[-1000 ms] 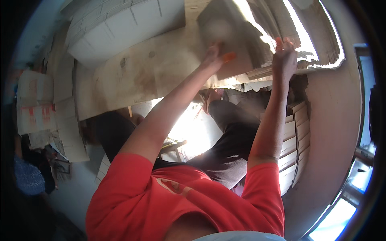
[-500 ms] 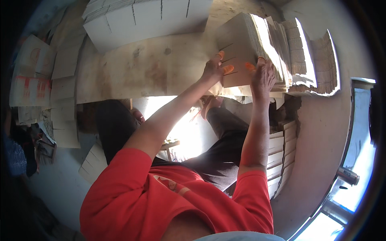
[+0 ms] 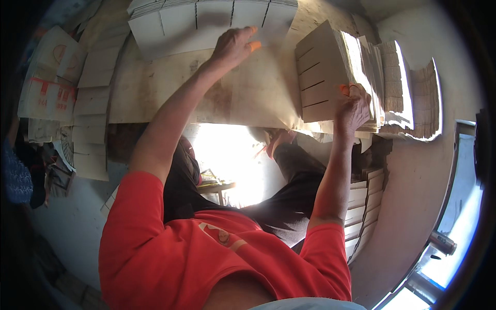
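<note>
My right hand (image 3: 353, 107) grips the near right edge of a standing stack of slotted cardboard sheets (image 3: 320, 72). An orange-covered fingertip rests on the front sheet's face; the other fingers are mostly hidden. My left hand (image 3: 233, 47) is in the air over the table, its orange-covered thumb and finger apart, nothing visible between them. Behind it lies a long row of pale slotted cardboard sheets (image 3: 181, 23), packed face to face. Whether my left fingertips touch that row I cannot tell.
The wooden table (image 3: 170, 88) spans the space before me. More cardboard stacks (image 3: 395, 77) lean toward the right wall. At left are a printed carton (image 3: 49, 98) and piled cardboard pieces (image 3: 93, 103). Slotted sheets (image 3: 364, 212) stand below, right of my leg. Strong light falls between my legs.
My left hand has left the right-hand stack's front sheet and moved left and away from me, toward the far row. My right hand stays at the stack's edge. The view has shifted slightly.
</note>
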{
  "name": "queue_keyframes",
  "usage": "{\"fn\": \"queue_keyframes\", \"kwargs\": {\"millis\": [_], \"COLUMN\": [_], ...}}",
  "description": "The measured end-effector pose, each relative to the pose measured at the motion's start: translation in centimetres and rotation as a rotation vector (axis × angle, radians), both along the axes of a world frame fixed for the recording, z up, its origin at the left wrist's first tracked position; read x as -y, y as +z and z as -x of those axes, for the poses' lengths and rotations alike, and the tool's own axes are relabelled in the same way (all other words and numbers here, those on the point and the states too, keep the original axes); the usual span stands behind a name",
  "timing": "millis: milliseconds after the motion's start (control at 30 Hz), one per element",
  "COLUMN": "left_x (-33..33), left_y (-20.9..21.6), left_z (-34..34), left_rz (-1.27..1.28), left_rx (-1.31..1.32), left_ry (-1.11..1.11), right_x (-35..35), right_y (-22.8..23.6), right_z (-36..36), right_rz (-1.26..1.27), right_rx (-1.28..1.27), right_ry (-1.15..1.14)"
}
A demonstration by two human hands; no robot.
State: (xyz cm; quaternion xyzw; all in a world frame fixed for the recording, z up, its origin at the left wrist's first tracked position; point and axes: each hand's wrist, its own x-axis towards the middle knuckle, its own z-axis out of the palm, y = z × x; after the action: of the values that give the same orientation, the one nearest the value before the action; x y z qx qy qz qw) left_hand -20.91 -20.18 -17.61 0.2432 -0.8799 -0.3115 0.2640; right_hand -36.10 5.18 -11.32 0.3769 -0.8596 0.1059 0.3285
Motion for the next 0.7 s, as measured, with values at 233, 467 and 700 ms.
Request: {"fn": "queue_keyframes", "kwargs": {"millis": [233,467,700], "left_x": [7.1,9.4,10.7], "left_y": [0.1,0.6,0.9], "left_z": [0.9,2.7,2.7], "left_rz": [0.608,0.756,0.831], "left_rx": [-0.2,0.215,0.035], "left_ry": [0.114,0.18,0.035], "right_x": [0.4,1.2,3.5], "right_y": [1.8,1.4,3.3], "right_z": [0.3,1.0,-3.1], "right_rz": [0.063,0.436,0.531], "right_rx": [0.21,0.222,0.427], "right_ry": [-0.331,-0.027,0.24]}}
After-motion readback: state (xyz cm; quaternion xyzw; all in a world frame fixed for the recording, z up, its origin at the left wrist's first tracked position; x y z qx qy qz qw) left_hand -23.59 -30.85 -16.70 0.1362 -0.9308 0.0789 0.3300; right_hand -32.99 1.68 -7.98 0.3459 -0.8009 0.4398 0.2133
